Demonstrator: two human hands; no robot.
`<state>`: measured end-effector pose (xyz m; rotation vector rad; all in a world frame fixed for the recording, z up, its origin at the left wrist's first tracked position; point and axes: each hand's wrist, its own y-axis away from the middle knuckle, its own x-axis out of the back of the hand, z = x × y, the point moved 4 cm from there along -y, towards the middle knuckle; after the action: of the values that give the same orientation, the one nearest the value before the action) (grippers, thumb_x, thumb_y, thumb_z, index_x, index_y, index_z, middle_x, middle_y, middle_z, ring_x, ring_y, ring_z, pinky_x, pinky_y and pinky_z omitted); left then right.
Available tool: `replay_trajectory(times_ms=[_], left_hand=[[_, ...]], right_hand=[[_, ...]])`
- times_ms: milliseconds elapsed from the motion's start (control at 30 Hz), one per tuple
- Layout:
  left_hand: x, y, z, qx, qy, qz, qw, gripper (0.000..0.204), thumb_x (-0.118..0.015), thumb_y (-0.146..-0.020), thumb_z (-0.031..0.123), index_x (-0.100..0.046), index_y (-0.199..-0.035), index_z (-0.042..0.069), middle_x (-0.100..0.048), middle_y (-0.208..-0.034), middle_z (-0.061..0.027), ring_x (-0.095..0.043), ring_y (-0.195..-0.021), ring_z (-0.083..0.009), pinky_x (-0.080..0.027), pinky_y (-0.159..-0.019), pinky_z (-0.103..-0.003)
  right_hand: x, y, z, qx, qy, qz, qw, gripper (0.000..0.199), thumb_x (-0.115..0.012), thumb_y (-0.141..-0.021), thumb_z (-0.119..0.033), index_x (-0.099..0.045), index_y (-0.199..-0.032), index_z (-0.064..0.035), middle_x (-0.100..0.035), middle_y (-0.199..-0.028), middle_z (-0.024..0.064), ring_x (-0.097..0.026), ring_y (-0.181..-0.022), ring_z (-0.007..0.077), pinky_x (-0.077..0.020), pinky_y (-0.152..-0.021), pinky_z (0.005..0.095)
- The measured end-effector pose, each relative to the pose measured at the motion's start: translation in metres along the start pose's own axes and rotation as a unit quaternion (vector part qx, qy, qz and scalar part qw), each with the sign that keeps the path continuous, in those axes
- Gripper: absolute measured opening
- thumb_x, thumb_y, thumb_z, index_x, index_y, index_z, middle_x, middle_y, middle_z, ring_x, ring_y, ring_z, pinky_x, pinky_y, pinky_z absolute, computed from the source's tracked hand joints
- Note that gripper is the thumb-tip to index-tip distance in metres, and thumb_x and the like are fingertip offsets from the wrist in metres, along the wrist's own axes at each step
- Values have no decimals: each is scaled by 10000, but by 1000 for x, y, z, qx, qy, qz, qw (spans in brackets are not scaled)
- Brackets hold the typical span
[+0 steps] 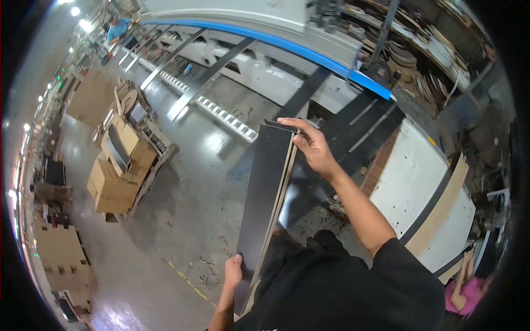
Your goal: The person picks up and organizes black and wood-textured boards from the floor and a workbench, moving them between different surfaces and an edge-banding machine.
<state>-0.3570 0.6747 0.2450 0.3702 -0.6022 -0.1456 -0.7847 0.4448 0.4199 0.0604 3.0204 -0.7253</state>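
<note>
A few long dark-faced boards (pixel 258 190), stacked face to face with pale edges, stand tilted in front of my body. At the far end the boards sit slightly out of line. My left hand (pixel 233 269) is closed round their left edge near the lower end, its fingers partly hidden behind. My right hand (pixel 312 146) holds the far end, fingers laid over the top edge and thumb by the right-hand side. The boards' bottom ends run out of sight beside my dark shirt.
Ahead stands a large machine with a blue rail (pixel 265 37) and dark support bars (pixel 306 91). A white table (pixel 411 165) with board strips is at right. Cardboard boxes (pixel 118 185) sit on a pallet at left. One person (pixel 117 30) is far left, another (pixel 466 292) lower right.
</note>
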Motion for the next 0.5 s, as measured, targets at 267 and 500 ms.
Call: replay_trajectory(times_ms=[267,500], left_hand=[[120,-11,-41,56,53,54,996,725,-456,-1047,639,-404,-740,-16,-316,-658,-74,-356,-668,-163,-322,-575,-439],[161,-1,-79,117,50,90,988,728,-463,-1038,619,-503,-758,-51,-419,-642,-143,-423,-650,-218,-386,-604,-450]], right_hand=[[-188,-119,54,-52,-43,-99,993,318,-620,-1063,-291,-751,-1137,-12,-745,-1202,97,-664,-1157,200,-503,-1016,346],[-299,-195,119,-252,-163,-60,952,306,-562,-1092,-311,-662,-995,-40,-737,-1055,119,-691,-1021,202,-520,-973,375]])
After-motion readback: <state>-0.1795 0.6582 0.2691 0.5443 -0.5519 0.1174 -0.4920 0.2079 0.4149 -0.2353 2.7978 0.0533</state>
